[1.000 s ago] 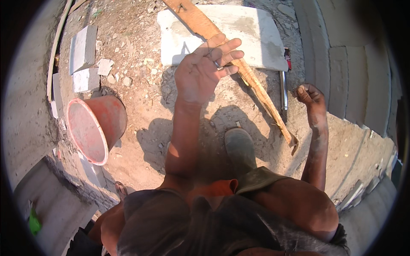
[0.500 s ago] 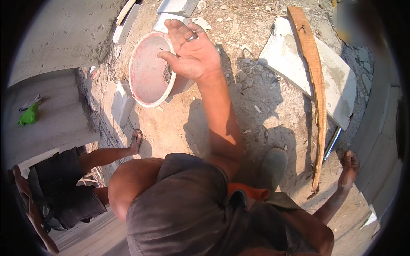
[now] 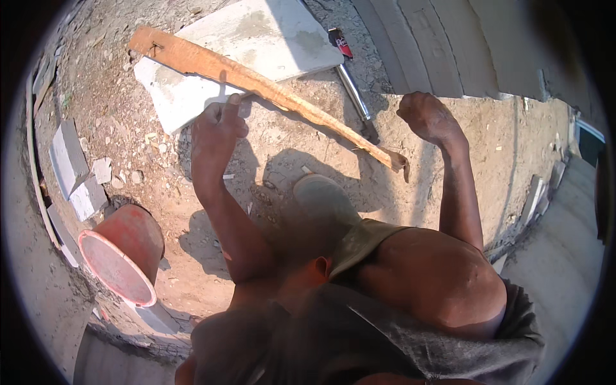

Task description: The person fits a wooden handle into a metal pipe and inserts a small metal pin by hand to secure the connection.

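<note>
My left hand (image 3: 218,131) is raised in front of me with a finger and the thumb apart. Nothing shows in its grasp. Just beyond it lies a rough wooden plank (image 3: 250,80), slanting across a pale flat slab (image 3: 186,106); the hand overlaps the slab's near edge in view, and I cannot tell if it touches. My right hand (image 3: 428,119) hangs to the right of the plank's narrow end, its fingers curled in, with nothing visible in them. A shiny metal tube (image 3: 353,93) lies on the ground between that hand and the slab.
A reddish bucket (image 3: 144,237) stands at the left, near broken pale blocks (image 3: 67,154). A small red and black packet or can (image 3: 340,43) lies beside the slab. Stacked grey boards or a wall (image 3: 443,45) border the far right. Stony ground (image 3: 115,83) spreads at the far left.
My view has swung to the right, so the plank and slab now lie ahead and the bucket at the left. My left hand has moved from the bucket to the slab. The other person has left view.
</note>
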{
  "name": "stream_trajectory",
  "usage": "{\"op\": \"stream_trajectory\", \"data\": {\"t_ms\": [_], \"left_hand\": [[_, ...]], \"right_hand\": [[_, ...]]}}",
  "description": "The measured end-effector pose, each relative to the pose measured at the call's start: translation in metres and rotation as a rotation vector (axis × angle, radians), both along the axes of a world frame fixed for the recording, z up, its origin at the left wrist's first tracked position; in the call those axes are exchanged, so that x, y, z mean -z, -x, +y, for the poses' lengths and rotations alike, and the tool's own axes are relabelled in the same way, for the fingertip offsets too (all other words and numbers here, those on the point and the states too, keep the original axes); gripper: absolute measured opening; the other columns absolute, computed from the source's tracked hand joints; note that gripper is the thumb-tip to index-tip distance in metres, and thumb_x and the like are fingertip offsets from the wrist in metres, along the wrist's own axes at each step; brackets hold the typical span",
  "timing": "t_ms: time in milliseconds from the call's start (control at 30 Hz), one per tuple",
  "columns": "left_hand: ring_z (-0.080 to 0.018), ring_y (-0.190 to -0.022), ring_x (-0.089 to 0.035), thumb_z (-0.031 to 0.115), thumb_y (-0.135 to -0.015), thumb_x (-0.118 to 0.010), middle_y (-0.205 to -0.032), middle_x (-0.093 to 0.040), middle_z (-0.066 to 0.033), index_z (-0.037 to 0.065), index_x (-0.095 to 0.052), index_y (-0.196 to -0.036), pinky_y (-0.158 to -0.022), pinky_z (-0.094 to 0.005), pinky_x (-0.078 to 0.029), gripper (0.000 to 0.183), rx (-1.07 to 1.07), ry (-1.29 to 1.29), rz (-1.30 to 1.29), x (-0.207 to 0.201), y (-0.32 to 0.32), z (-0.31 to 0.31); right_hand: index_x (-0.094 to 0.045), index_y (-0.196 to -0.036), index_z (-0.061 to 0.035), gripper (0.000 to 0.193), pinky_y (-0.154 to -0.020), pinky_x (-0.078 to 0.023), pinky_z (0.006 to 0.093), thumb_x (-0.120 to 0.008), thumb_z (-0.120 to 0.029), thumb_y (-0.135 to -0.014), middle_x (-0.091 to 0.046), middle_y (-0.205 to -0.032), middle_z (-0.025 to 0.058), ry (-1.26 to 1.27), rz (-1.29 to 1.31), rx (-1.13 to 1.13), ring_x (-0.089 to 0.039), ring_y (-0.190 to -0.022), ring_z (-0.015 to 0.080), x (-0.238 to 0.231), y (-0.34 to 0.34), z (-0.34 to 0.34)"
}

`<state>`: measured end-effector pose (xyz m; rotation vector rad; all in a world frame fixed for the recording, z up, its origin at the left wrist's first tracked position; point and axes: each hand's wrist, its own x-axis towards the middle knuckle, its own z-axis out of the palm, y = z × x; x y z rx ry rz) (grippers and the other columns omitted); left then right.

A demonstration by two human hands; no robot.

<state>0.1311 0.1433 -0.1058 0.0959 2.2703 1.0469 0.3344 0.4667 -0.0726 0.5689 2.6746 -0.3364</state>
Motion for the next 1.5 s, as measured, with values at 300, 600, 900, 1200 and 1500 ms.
{"op": "stream_trajectory", "data": {"t_ms": [300,600,900,1200,1500], "left_hand": [[-0.0155,-0.064,-0.064,0.066,-0.098,-0.045,-0.078,-0.069,-0.0097,-0.001,-0.066,-0.094,-0.058,-0.0304,-0.044,0.071,0.096,0.083,-0.104,0.019,-0.009,0.017],[-0.0152,-0.065,-0.065,0.070,-0.098,-0.040,-0.085,-0.071,-0.0116,-0.004,-0.064,-0.110,-0.059,-0.0274,-0.043,0.079,-0.074,0.026,-0.132,0.020,0.001,0.005],[-0.0126,-0.064,-0.060,0.054,-0.097,-0.058,-0.082,-0.066,-0.0066,0.001,-0.065,-0.100,-0.058,-0.0269,-0.040,0.054,-0.220,0.032,-0.097,0.013,0.024,-0.030],[-0.0154,-0.063,-0.061,0.045,-0.096,-0.064,-0.077,-0.065,-0.0092,0.000,-0.063,-0.095,-0.063,-0.0296,-0.047,0.045,-0.276,-0.037,-0.068,0.021,0.028,-0.072],[-0.0152,-0.065,-0.061,0.045,-0.097,-0.063,-0.071,-0.065,-0.0067,0.001,-0.062,-0.087,-0.063,-0.0315,-0.048,0.045,-0.331,0.055,0.010,0.019,0.031,-0.096]], "right_hand": [[-0.067,-0.108,-0.0005,0.041,-0.087,-0.052,0.0475,-0.054,-0.039,-0.099,-0.069,-0.097,0.0259,0.380,-0.056,0.322,-0.068,-0.094,0.0400,0.041,0.016,-0.056],[-0.069,-0.112,-0.0023,0.059,-0.079,-0.051,0.0412,-0.053,-0.058,-0.099,-0.068,-0.090,0.0187,0.927,-0.002,0.521,-0.066,-0.088,0.0254,0.047,0.003,-0.073],[-0.061,-0.102,-0.0006,0.032,-0.078,-0.054,0.0473,-0.065,-0.031,-0.091,-0.068,-0.098,0.0235,0.223,0.216,0.311,-0.069,-0.089,0.0398,0.073,0.019,-0.043],[-0.060,-0.094,-0.0033,0.028,-0.072,-0.052,0.0479,-0.070,-0.027,-0.082,-0.066,-0.082,0.0227,0.186,0.194,0.260,-0.067,-0.081,0.0409,0.113,0.027,-0.046],[-0.056,-0.095,0.0020,0.027,-0.046,-0.043,0.0326,-0.069,-0.021,-0.091,-0.052,-0.065,0.0031,0.832,0.139,0.700,-0.049,-0.049,0.0146,0.081,0.034,-0.017]]}}
